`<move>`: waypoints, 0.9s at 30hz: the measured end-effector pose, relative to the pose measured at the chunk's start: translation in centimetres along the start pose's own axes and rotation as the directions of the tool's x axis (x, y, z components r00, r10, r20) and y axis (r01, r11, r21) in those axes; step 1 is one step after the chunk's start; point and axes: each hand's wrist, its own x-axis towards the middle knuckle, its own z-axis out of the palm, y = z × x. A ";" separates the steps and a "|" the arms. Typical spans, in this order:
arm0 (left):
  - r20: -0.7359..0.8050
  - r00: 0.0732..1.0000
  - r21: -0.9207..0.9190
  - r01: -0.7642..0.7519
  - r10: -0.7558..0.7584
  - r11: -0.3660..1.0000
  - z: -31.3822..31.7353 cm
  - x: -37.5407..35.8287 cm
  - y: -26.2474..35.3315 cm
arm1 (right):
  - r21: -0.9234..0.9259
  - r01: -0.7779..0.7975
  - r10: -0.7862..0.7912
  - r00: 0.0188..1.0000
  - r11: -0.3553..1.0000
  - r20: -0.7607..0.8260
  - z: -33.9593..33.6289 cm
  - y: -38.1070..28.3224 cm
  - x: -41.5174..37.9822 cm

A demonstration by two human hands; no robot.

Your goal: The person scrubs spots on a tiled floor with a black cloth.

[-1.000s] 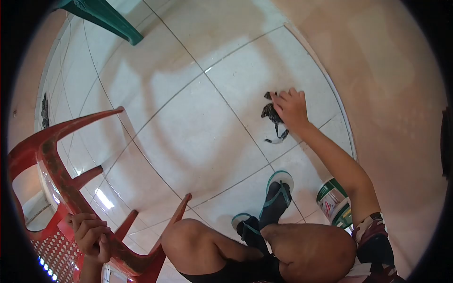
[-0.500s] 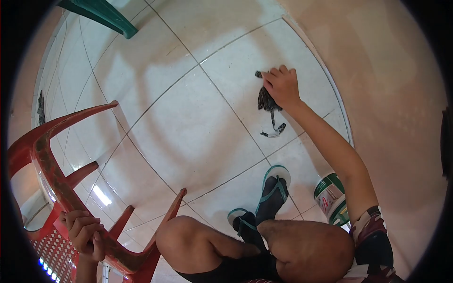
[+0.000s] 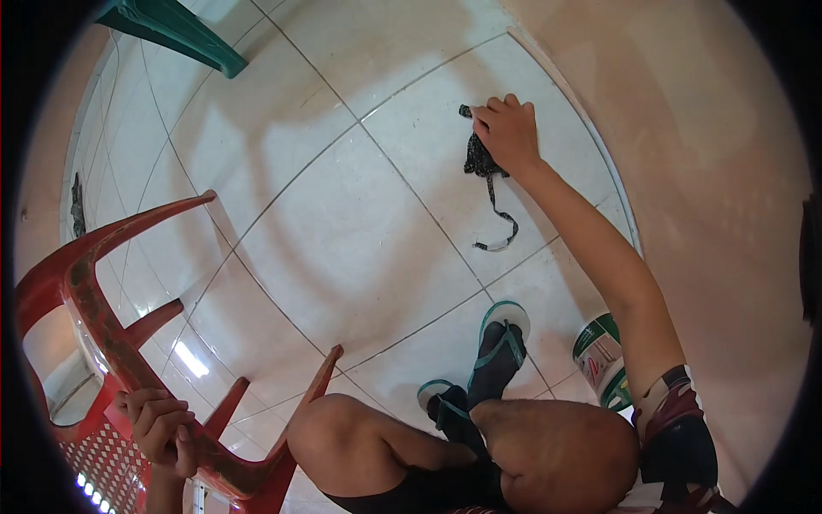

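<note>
My right hand [image 3: 509, 135] is closed on a black, white-flecked cloth [image 3: 481, 158] over the tiled floor. A thin tail of the cloth hangs below it and curls at its end. At the lower left, my left hand [image 3: 158, 428] is closed beside the edge of a tipped red plastic chair [image 3: 111, 343]. A bit of something pinkish shows at its fingers, but I cannot make out what it is. The chair's legs point to the right and its worn surface has dark scuffs.
A green and white bucket [image 3: 603, 360] stands by the wall, right of my sandalled feet [image 3: 498, 351]. A green plastic leg [image 3: 193, 38] reaches in at the upper left. Some dark material [image 3: 78, 204] lies along the far left wall.
My right hand has moved slightly up and away, drawing the black cloth along. The cloth's tail has straightened out longer. My left hand remains beside the chair.
</note>
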 end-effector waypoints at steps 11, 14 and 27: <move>0.017 1.000 0.013 0.000 0.000 1.000 0.0 -0.8 -0.7 | 0.134 0.217 -0.238 0.957 0.967 0.165 -4.6 -0.7 -8.0; 0.013 1.000 0.005 0.001 -0.001 1.000 0.0 -0.6 -0.5 | -0.008 -0.022 0.023 0.995 1.000 0.096 -2.8 2.3 -4.0; 0.035 0.999 -0.002 0.025 -0.025 1.000 -0.1 -1.3 -0.9 | 0.056 0.111 -0.115 0.990 0.992 0.079 -2.3 2.6 -4.9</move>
